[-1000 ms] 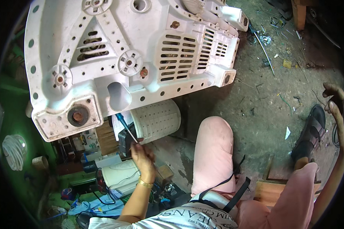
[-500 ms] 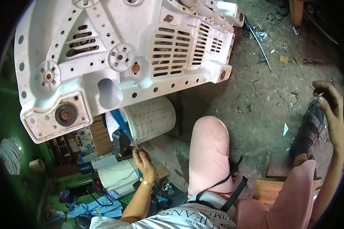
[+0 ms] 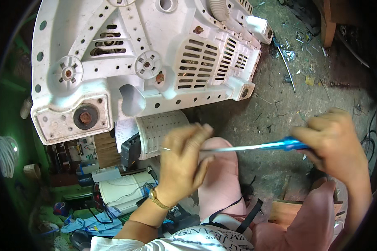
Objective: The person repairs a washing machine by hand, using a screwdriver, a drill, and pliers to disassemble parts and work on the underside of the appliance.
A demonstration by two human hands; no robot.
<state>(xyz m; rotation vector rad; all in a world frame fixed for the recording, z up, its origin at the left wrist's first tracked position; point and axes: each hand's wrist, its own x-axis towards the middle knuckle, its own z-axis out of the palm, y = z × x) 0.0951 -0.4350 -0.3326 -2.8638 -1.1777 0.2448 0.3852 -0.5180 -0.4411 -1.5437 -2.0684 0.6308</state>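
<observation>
A screwdriver [image 3: 243,148] with a long metal shaft and a blue handle lies level across the space in front of me, above my knee. My right hand [image 3: 328,138] is closed round the end of its blue handle. My left hand [image 3: 184,161], with a gold watch on the wrist, is round the shaft near its tip, a little blurred; a bit of metal shows past its far side. Beyond both hands, a large white plastic washing machine base [image 3: 163,92] stands tipped toward me, with vent slots, round feet and a pipe opening. Neither hand touches it.
Under the base sits a white perforated drum [image 3: 163,129] beside a black case [image 3: 131,150]. At lower left are a white cylinder [image 3: 126,190] and a blue cloth [image 3: 92,226]. Wire scraps and debris litter the concrete floor [image 3: 276,108]. A wooden leg [image 3: 328,25] stands far right.
My left hand has brought the screwdriver right and toward me, turning it level. My right hand has come in from the right and taken its handle. The view has shifted slightly.
</observation>
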